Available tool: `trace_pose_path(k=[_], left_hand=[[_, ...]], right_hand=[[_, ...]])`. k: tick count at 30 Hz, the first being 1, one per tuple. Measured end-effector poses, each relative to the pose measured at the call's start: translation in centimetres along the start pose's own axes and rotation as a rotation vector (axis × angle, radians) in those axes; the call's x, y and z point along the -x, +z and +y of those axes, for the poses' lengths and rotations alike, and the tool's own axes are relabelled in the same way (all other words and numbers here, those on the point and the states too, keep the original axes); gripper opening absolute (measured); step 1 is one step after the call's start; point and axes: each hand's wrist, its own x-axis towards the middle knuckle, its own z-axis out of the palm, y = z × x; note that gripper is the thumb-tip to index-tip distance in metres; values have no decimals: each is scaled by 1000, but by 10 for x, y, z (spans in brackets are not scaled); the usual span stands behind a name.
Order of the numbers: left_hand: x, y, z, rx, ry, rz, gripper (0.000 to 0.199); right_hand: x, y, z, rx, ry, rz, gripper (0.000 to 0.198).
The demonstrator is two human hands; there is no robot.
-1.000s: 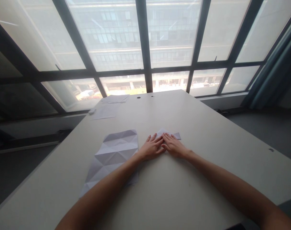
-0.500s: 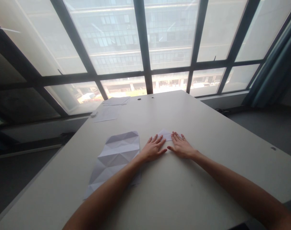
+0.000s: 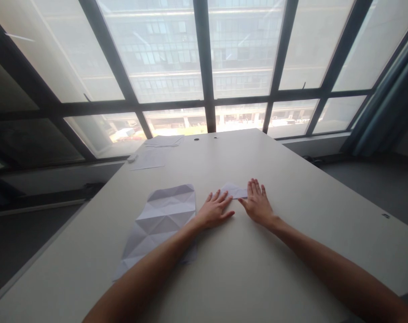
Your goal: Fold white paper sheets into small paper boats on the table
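A small folded white paper [image 3: 235,190] lies flat on the white table [image 3: 251,157], partly covered by both hands. My left hand [image 3: 216,209] rests on its left end with the fingers spread. Over its right end lies my right hand [image 3: 258,202], palm down, fingers stretched forward and the thumb apart. Beside my left forearm sits a larger sheet of creased paper [image 3: 170,207], marked with zigzag folds and partly hidden under the arm.
Several sheets of paper [image 3: 165,141] and a single sheet [image 3: 148,160] lie at the far left of the table, near a small white object [image 3: 132,158]. Tall windows [image 3: 240,49] stand behind the table, with a dark curtain [image 3: 375,103] at the right.
My right hand has slid to the right along the folded paper, uncovering more of its middle. My left hand stays in place.
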Motion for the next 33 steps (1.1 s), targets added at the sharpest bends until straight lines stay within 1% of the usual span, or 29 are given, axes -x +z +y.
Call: trace_pose_path(k=[1, 3, 5, 7, 11, 13, 15, 18, 23, 29, 33], left_hand=[[0, 0, 0, -1, 3, 6, 68], [0, 1, 1, 0, 4, 19, 66], [0, 3, 0, 2, -1, 33, 65], [-1, 6, -1, -4, -25, 49, 69], [-2, 12, -4, -36, -135, 49, 88], [-1, 13, -6, -44, -215, 47, 92], [0, 13, -9, -44, -290, 52, 92], [1, 13, -12, -41, -341, 60, 88], [0, 17, -13, -48, -379, 95, 84], [-1, 19, -13, -44, -392, 102, 82], [-3, 21, -14, -30, -455, 149, 82]], right_hand=[[0, 1, -5, -32, -82, -13, 83], [0, 3, -14, -95, -209, -106, 75], [0, 6, -18, -134, -257, -203, 72], [1, 8, -17, -140, -237, -246, 74], [2, 7, -10, -107, -145, -231, 82], [3, 6, -6, -93, -93, -227, 83], [3, 6, -3, -84, -37, -228, 84], [2, 8, 1, -78, 5, -228, 84], [2, 11, 3, -86, 8, -221, 82], [1, 11, 3, -95, 5, -218, 80], [0, 10, 4, -94, 8, -226, 80]])
